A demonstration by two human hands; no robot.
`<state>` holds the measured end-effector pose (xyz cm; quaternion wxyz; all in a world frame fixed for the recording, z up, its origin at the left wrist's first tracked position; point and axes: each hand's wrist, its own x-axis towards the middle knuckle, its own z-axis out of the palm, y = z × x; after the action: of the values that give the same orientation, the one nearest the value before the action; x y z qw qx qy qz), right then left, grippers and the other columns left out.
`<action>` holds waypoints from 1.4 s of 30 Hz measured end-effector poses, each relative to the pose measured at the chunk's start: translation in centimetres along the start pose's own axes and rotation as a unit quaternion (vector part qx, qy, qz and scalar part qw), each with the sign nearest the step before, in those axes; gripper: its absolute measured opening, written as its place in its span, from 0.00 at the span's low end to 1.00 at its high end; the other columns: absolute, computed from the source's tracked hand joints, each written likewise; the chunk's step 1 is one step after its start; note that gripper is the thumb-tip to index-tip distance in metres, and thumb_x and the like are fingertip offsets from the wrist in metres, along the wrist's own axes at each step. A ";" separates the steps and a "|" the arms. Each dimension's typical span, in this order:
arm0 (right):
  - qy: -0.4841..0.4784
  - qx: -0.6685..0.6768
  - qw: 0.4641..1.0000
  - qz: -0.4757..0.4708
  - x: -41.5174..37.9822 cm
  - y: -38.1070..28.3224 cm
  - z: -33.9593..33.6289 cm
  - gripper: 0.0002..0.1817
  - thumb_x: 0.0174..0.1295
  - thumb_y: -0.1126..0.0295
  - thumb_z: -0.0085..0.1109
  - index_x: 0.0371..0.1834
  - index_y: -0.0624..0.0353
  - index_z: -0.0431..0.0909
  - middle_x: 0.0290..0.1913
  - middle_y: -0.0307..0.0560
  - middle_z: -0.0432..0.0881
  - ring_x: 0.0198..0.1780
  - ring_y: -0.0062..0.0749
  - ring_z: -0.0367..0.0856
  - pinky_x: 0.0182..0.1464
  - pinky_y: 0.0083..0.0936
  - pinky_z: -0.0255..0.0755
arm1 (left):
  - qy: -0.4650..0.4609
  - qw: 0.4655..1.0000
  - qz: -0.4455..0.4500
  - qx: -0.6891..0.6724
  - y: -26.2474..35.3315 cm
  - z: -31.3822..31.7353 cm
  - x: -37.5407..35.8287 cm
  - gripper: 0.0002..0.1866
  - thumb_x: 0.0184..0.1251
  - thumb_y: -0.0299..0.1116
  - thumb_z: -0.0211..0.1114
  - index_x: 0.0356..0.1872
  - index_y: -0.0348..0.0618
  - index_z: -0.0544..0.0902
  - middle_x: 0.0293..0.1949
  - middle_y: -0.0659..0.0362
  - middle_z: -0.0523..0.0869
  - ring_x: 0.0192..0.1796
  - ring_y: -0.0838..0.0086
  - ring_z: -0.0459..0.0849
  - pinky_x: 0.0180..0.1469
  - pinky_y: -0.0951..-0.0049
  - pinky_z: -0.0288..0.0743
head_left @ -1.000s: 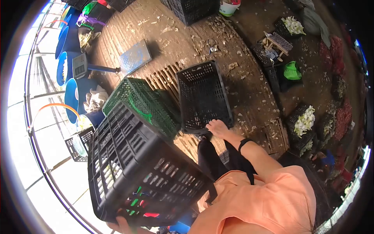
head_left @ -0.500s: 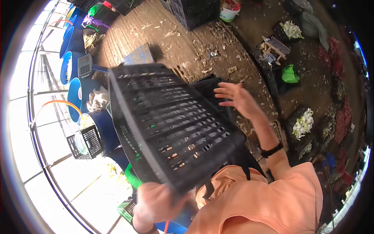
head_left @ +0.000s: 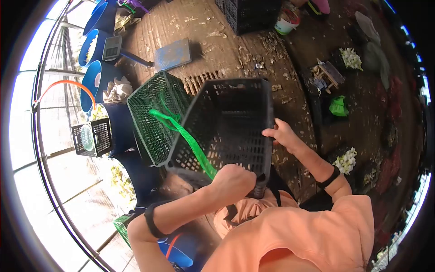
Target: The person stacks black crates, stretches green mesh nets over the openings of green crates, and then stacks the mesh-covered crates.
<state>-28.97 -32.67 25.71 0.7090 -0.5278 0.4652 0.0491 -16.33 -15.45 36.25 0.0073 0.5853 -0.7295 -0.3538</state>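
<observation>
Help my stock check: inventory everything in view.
Held crate: one, black, between the hands.
Strap: one, bright green, across held crate's left side.
Mesh crate: one, green, left of held crate.
Scale: one, blue platform, grey display, beyond mesh crate.
Barrels: several, blue, left.
Cloth: one, whitish, among barrels.
Hoop: one, orange, far left.
Small crate: one, black, below hoop.
Tub: one, blue, bottom.
Tall crate: one, black, top centre.
Bucket: one, white and green, beside it.
Stool: one, brown, upper right.
Plastic item: one, green, below stool.
Pale heaps: at least two, whitish, right.
Wristbands: two, black, on the forearms.
Left hand: one, bare, at held crate's lower rim.
Right hand: one, bare, at held crate's right side.
</observation>
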 end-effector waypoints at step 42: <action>-0.016 0.223 0.972 -0.079 -5.4 -0.2 8.4 0.07 0.66 0.68 0.48 0.40 0.60 0.73 0.37 0.42 0.79 0.40 0.25 0.80 0.38 0.22 0.79 | 0.510 0.638 -0.138 -0.560 -1.8 8.4 1.8 0.11 0.66 0.28 0.59 0.45 0.34 0.76 0.29 0.65 0.77 0.33 0.84 0.75 0.37 0.84 0.70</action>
<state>-26.85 -23.78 29.77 0.8177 -0.3907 0.4099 -0.1031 -18.93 -12.86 28.24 0.6555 0.6505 -0.1831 -0.3371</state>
